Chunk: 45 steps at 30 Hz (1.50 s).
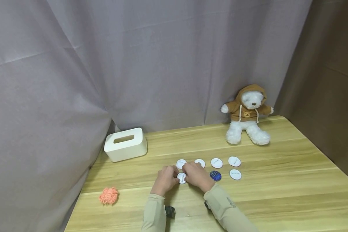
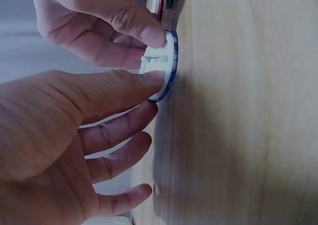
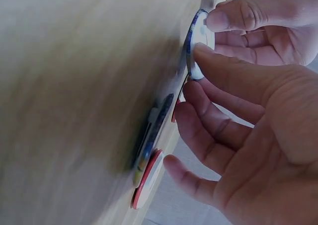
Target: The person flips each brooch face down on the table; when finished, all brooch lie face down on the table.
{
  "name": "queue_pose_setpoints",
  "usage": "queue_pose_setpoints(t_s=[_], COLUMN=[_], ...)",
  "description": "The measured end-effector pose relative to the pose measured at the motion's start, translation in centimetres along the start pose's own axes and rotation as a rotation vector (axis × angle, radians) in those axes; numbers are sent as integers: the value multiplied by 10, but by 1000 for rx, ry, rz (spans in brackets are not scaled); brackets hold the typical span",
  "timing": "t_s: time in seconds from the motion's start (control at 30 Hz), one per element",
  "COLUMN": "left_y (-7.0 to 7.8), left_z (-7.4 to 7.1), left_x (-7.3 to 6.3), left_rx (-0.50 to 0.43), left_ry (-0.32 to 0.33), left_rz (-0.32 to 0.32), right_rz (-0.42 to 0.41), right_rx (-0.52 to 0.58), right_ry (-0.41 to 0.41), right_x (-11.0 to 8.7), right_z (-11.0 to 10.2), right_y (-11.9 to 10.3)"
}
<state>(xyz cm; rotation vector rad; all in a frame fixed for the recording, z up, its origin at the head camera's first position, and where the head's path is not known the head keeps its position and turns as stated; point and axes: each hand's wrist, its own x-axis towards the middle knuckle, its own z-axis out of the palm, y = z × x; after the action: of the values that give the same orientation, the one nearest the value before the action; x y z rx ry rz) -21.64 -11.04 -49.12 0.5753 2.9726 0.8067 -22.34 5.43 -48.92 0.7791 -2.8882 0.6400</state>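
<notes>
A round pin-back badge [image 1: 181, 178] is between my hands, its white back with a metal pin showing and a blue rim around it. My left hand [image 1: 164, 179] pinches one side of it, thumb on the white back, as the left wrist view shows closely. From the opposite side my right hand [image 1: 198, 176] pinches the same badge [image 3: 198, 38] between thumb and fingers. The badge is tilted close over the table. Right of my right hand lies a blue badge [image 1: 215, 175] with its printed face up.
Several white-backed badges, such as one at the row's right end [image 1: 234, 161], lie behind and right of my hands. A white tissue box [image 1: 125, 145] stands back left, a coral yarn bundle [image 1: 108, 196] front left. A hooded teddy bear [image 1: 247, 114] sits back right against the curtain.
</notes>
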Motion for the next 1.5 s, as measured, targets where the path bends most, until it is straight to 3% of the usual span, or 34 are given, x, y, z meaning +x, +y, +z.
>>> queue_pose_setpoints(t_s=[0.17,0.43,0.57,0.73,0.97,1.23,1.5], left_y=[0,-2,0,5,12,23,35], left_z=[1,4,3,2,8,17,25], left_x=[-1,0,-1,-2,1,7,10], left_rx=[-7,3,24,31,4,-15,53], left_ry=[-4,14,59,134,158,104,41], left_rz=[-1,0,9,32,41,68,77], right_rz=[9,-19,-35,2,47,54,46], right_rx=[-15,-52,-34,6,24,26,21], right_ry=[-16,30,47,67,79,61,33], right_x=[0,-1,-4,-10,-17,-30,-39], right_z=[0,1,-2,-11,-18,-24,-27], right_y=[-1,0,3,9,21,32,38])
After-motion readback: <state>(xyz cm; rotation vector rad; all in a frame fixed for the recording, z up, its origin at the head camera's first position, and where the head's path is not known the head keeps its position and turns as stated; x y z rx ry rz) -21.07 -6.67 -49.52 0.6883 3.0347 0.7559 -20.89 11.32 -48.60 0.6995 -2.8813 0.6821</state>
